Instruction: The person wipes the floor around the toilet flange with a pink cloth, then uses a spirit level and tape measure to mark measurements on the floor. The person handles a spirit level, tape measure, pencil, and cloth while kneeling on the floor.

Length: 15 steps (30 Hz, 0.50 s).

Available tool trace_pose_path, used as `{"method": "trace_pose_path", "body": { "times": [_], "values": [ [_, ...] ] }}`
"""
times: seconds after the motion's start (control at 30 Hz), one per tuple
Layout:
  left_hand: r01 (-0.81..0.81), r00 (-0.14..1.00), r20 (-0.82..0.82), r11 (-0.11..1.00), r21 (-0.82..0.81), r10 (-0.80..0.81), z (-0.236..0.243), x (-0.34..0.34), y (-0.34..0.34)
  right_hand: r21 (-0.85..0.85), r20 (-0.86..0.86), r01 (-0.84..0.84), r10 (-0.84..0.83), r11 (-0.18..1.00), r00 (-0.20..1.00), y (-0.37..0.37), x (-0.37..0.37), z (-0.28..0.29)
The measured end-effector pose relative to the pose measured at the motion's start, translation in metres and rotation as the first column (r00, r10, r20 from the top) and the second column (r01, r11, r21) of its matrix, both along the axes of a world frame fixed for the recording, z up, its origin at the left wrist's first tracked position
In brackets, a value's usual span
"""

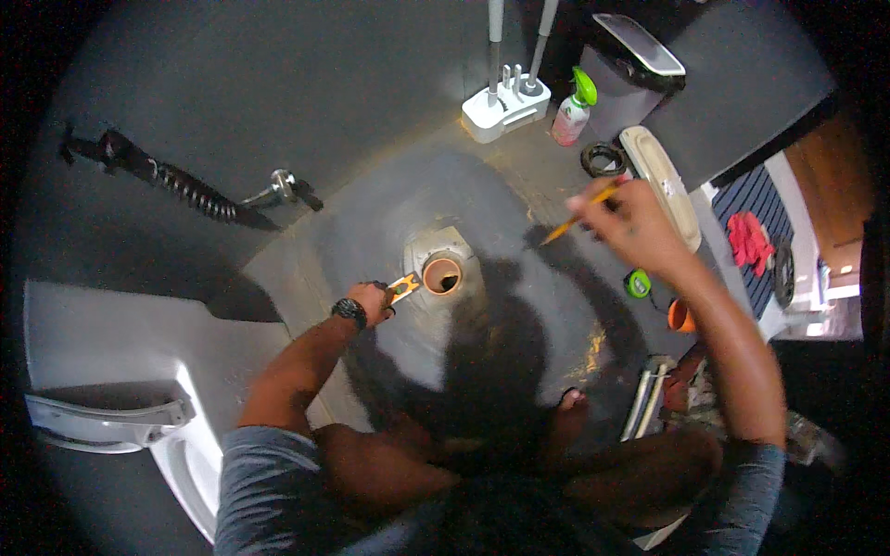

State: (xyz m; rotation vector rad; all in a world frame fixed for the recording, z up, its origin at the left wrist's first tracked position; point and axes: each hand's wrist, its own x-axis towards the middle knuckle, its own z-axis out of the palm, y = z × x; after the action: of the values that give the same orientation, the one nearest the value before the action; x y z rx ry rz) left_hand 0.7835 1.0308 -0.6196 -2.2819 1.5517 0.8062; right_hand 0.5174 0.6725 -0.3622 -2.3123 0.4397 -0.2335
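Note:
My left hand (375, 302) grips a small orange level (402, 287) whose far end lies beside an orange pipe opening (441, 274) in the grey floor (408, 185). A pale, roughly cut patch (431, 237) surrounds the pipe. My right hand (628, 227) is raised to the right of the pipe, pinching a yellow pencil (561, 229) with its point angled down and to the left. Below that hand are a green tape measure (637, 284) and an orange pipe piece (680, 317).
White caddy with poles (505, 113), spray bottle (572, 119), lidded bin (619, 88), black ring (603, 159) and cream tray (658, 190) at back right; coiled hose (190, 191) on the left wall; white fixture (185, 463) lower left; two pale tubes (640, 403) lower right; pink cloth (749, 241) beyond.

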Motion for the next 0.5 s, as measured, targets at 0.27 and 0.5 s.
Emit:
{"method": "trace_pose_path", "body": {
  "times": [0.27,0.5],
  "values": [
    [-0.417,0.889,-0.025,0.786,-0.455,0.457,0.023,0.013,0.005,0.062,-0.077,0.387,-0.382,0.920,0.921,-0.098,-0.130,-0.001],
    [-0.713,0.503,-0.206,0.268,-0.648,0.839,0.109,0.069,-0.049,-0.008,-0.006,0.358,-0.358,0.934,0.934,-0.094,-0.095,-0.094]
  ]
}}
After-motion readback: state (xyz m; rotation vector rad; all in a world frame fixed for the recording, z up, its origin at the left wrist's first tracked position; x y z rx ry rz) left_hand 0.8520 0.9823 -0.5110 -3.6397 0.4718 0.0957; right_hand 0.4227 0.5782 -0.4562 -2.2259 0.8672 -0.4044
